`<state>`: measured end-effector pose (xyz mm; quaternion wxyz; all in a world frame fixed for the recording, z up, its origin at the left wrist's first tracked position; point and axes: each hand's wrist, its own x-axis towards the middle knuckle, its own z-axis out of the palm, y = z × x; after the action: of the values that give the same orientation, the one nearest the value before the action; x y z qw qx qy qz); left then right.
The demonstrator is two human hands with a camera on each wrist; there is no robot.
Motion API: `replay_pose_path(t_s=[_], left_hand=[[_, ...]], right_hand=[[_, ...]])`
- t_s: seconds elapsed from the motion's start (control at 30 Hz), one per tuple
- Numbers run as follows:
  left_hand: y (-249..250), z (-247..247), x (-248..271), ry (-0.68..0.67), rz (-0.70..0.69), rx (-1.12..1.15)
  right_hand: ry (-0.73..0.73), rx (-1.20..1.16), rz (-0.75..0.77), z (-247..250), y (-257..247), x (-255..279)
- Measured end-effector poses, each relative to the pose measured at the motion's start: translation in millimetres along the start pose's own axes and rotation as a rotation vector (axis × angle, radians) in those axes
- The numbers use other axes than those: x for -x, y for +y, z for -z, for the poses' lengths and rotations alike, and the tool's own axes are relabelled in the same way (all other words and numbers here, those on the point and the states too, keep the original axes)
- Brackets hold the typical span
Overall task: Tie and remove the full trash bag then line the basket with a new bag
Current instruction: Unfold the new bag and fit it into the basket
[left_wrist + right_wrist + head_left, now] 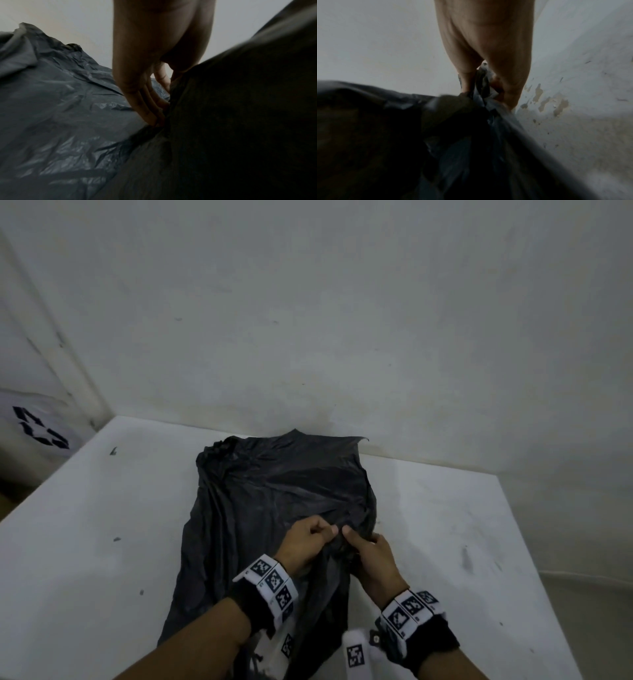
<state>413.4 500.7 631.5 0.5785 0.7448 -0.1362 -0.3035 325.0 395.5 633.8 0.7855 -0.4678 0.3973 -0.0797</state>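
A black trash bag (274, 494) lies spread flat on a white table (102, 525), reaching from the wall toward me. My left hand (308, 537) and right hand (368, 546) meet near the bag's middle, thumbs almost touching, each pinching a fold of the plastic. In the left wrist view the left hand (154, 119) digs its curled fingers into a crease of the bag (60, 115). In the right wrist view the right hand (481, 86) pinches a raised ridge of the bag (436, 135) between thumb and fingers. No basket is visible.
A white wall (342, 320) rises right behind the table's far edge. At the left, beyond the table, stands a white bag or bin with a black recycling mark (41, 429). The table's right edge (534, 559) drops to a grey floor.
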Motion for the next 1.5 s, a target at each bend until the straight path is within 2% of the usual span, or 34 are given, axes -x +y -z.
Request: replay_pose_path(t_s=[0.07,0.13,0.2,0.3,0.4,0.47,0.53,0.6,0.7,0.8,0.87,0.93,0.97,1.03,1.13,1.2,1.27,1.3,1.4,1.5], left_hand=[[-0.4,-1.4,-1.1,-0.001,-0.022,0.015],[-3.3,-2.9,-2.1,0.016,-0.054,-0.067],[-4.8,-3.3,-3.1,0.034,-0.060,-0.120],[-3.2,2.0,-4.3,0.037,-0.058,-0.079],[0.5,17.7,-9.9,0.146,-0.017,-0.002],[1.4,36.3,-16.9,0.238,0.052,0.039],[-4.0,56.3,-25.0,0.308,0.082,-0.008],[-8.5,72.4,-29.1,0.333,0.104,-0.051],[-10.7,75.0,-27.0,0.209,0.107,-0.008],[-19.8,46.4,-24.4,0.072,0.198,0.115],[-20.6,22.1,-17.4,-0.029,0.239,0.155],[-14.1,0.9,-6.3,-0.158,0.247,0.098],[-15.2,-4.3,-5.6,-0.150,0.260,0.035],[-19.1,-5.4,-9.0,-0.059,0.294,-0.046],[-12.0,11.6,-14.1,0.034,0.318,-0.047],[-4.0,34.7,-16.4,0.097,0.250,-0.012],[1.4,67.4,-20.3,0.226,0.168,0.012],[-0.2,86.2,-22.1,0.272,0.182,-0.011],[-22.9,143.6,-22.6,0.418,0.368,-0.202],[-40.8,186.2,-6.2,0.476,0.548,-0.501]], right_hand=[[-0.077,0.081,-0.090,1.6,0.1,2.1],[-0.129,0.165,-0.156,4.4,-1.2,3.6],[-0.122,0.166,-0.146,9.1,-0.7,0.2],[-0.107,0.099,-0.071,13.6,0.2,-3.8],[-0.039,-0.095,0.024,21.3,0.1,-10.6],[0.069,-0.217,0.086,32.6,-2.7,-18.0],[0.175,-0.239,0.139,48.7,-7.6,-26.2],[0.186,-0.222,0.162,61.9,-13.3,-30.4],[0.032,-0.158,0.150,64.9,-16.9,-27.1],[-0.204,-0.104,0.151,47.4,-11.5,-17.1],[-0.245,0.000,0.186,30.5,-3.5,-13.2],[-0.155,0.172,0.182,12.3,4.1,-10.9],[-0.099,0.245,0.169,4.2,8.3,-10.0],[-0.013,0.301,0.231,-3.2,16.8,-11.3],[0.086,0.241,0.349,-3.7,9.2,-9.5],[0.191,0.237,0.408,5.4,-8.7,-12.3],[0.290,0.314,0.489,27.5,-28.9,-22.8],[0.344,0.374,0.497,40.9,-36.5,-28.1],[0.480,0.523,0.368,77.2,-44.1,-37.7],[0.482,0.512,0.338,99.1,-38.1,-40.0]])
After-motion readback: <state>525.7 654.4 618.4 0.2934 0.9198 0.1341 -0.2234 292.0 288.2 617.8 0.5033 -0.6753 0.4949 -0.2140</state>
